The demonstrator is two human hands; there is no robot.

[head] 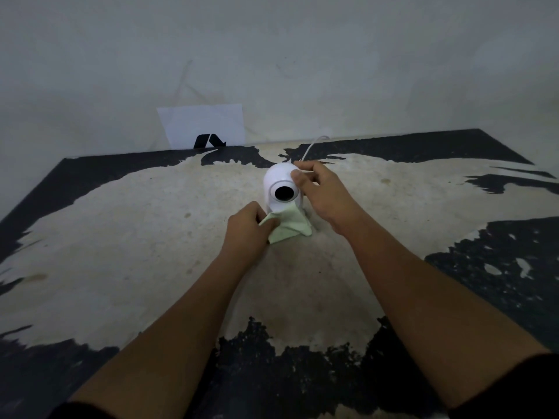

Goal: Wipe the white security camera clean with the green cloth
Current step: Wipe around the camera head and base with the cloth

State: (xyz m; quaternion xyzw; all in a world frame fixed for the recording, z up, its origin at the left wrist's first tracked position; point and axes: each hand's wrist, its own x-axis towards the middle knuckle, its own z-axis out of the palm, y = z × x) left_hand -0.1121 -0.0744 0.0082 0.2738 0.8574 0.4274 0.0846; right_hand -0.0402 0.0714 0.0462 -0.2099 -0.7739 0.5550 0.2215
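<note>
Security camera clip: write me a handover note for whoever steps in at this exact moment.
Left hand: closed on the green cloth, pressing it against the lower front of the white security camera, just under the black lens.
Right hand: fingers on the camera's upper right side, steadying it.
Camera stands upright on the worn table, lens toward the wearer; its white cable runs off behind.
Done: cloth and camera in hand, wiping at the base front.
Left: how much is already wiped cannot be judged; cover lens, top, sides and back.

A white sheet [201, 125] against the wall bears a black angular logo; no readable text.
</note>
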